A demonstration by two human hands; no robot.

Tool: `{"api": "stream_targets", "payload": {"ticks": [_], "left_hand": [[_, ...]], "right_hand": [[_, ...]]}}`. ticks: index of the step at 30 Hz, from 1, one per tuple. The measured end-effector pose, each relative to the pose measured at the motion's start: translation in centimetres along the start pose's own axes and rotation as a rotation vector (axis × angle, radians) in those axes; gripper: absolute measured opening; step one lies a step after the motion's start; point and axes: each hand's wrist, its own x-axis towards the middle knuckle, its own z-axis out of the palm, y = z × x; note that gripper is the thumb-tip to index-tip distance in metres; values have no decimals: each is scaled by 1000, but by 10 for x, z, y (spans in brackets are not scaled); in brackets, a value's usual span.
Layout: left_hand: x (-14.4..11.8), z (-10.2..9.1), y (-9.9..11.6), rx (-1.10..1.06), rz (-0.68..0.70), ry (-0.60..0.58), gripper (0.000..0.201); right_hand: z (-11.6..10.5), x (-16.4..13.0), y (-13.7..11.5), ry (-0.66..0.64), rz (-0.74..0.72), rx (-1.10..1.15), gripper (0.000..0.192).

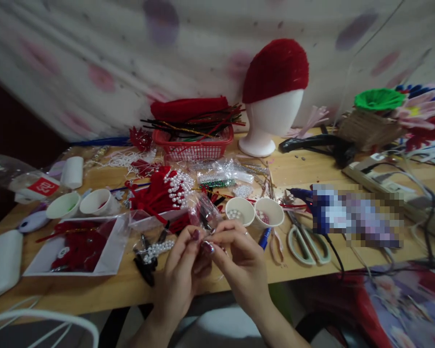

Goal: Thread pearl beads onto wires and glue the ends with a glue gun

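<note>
My left hand (183, 268) and my right hand (241, 261) meet fingertip to fingertip above the table's front edge. Both are closed in a pinch, and what lies between the fingers is too small and hidden to name. Just beyond them stand two paper cups, one with white pearl beads (240, 211) and one with pinkish beads (269, 212). Left of my left hand lie black clips (144, 270) and a strip of white pearls (159, 251). Behind my fingertips is a clear plastic packet (205, 210), next to red fuzzy pieces edged with pearls (177, 188).
A white foam head with a red cap (277, 72) and a red basket (194, 142) of fuzzy stems stand at the back. Scissors (308, 244), a blue glue gun (304, 198) and a power strip (395, 181) lie right. A white tray (110, 256) holds red pieces on the left.
</note>
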Motion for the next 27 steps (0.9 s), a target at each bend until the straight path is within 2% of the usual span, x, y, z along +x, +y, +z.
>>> {"api": "stream_targets", "payload": {"ticks": [3,6,9,12,14,16,18,19,22,23,25,27], "left_hand": [[-3,-1,10,279,228,-20,35],[1,-8,23,616,493,-159,20],[5,-18,38,828,571,-328,17],[4,-24,51,1008,614,-422,15],[1,-27,52,1114,675,-441,17],[-1,-29,40,1216,756,-447,20],[0,-32,17,1325,867,-441,24],[2,-33,3,1376,951,-419,28],[8,-40,-35,1427,1030,-365,36],[10,-42,-44,1432,1042,-355,37],[12,-47,-54,1441,1080,-340,38],[13,-50,-57,1442,1114,-336,38]], "right_hand": [[-6,-6,-2,53,55,81,7],[-13,-11,-2,83,48,116,7],[-15,-12,1,100,-8,75,9],[-15,-11,4,79,-52,11,23],[-19,-14,5,51,-76,-52,28],[-32,-21,7,59,-110,-159,25],[-58,-31,11,171,-151,-300,20],[-75,-35,13,284,-172,-375,21],[-137,-41,20,697,-212,-600,20],[-158,-39,22,792,-196,-679,28],[-194,-29,26,879,-146,-830,52],[-222,-11,31,835,-96,-1026,65]]}}
